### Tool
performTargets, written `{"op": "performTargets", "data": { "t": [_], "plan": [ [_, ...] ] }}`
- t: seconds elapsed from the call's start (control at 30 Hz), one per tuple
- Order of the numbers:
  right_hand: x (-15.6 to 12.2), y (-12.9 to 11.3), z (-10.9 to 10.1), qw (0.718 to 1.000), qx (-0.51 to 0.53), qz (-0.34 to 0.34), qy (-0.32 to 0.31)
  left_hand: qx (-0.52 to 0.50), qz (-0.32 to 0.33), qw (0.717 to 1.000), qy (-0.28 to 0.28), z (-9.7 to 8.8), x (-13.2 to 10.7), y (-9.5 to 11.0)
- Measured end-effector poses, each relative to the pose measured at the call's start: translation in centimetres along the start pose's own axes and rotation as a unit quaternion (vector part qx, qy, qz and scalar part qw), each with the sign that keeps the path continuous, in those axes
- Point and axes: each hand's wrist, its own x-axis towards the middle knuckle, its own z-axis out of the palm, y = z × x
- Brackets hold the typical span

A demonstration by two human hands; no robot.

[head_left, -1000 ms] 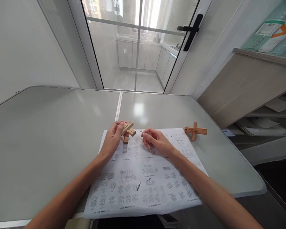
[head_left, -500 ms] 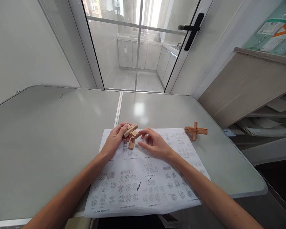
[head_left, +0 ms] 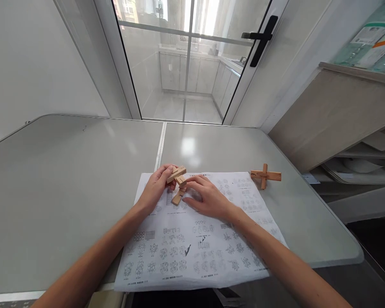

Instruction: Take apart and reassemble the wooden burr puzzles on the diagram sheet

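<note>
My left hand point(head_left: 155, 188) is closed on a small wooden puzzle point(head_left: 177, 176) made of crossed bars, held just above a printed sheet of diagrams point(head_left: 195, 239). One bar point(head_left: 178, 196) of the puzzle hangs down toward the paper. My right hand point(head_left: 205, 197) reaches in from the right, fingers extended and touching the puzzle's lower bars. A second wooden puzzle, an assembled cross point(head_left: 265, 175), lies on the table to the right of the sheet, away from both hands.
The grey folding table point(head_left: 67, 171) has a seam down its middle. A glass door point(head_left: 186, 60) with a black handle stands behind it. A wooden shelf unit point(head_left: 340, 115) with papers is at the right, close to the table's edge.
My right hand moved left from the paper to the puzzle and now touches it. The hanging bar has tilted and dropped lower. The left hand shifted slightly right.
</note>
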Motion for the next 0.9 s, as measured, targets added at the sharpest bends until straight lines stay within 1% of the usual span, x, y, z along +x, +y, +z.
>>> {"op": "performTargets", "data": {
  "t": [0.27, 0.4, 0.5, 0.6, 0.7, 0.77, 0.9],
  "plan": [
    [0.0, 0.4, 0.3, 1.0, 0.005, 0.017, 0.015, -0.019, -0.018, 1.0, -0.01, -0.1, 0.1, -0.1],
    [0.0, 0.5, 0.3, 0.999, 0.012, 0.027, 0.02, -0.036, -0.032, 0.999, -0.023, -0.1, 0.1, 0.0],
    [-0.1, 0.5, 0.2, 0.999, 0.03, 0.036, 0.017, -0.028, -0.038, 0.998, -0.034, -0.1, 0.0, 0.1],
    [-0.1, 0.4, 0.1, 0.996, 0.058, 0.065, 0.018, 0.018, -0.021, 0.999, -0.016, 0.1, -0.2, 0.3],
    [-0.1, 0.2, 0.1, 0.987, 0.105, 0.117, 0.02, 0.099, 0.023, 0.995, 0.013, 0.3, -0.6, 0.6],
    [-0.2, 0.0, 0.1, 0.981, 0.131, 0.138, 0.03, 0.145, 0.043, 0.988, 0.023, 0.4, -0.9, 0.6],
    [-0.1, -0.2, 0.1, 0.974, 0.152, 0.154, 0.063, 0.198, 0.068, 0.978, 0.011, 0.5, -1.2, 0.3]
  ]
}}
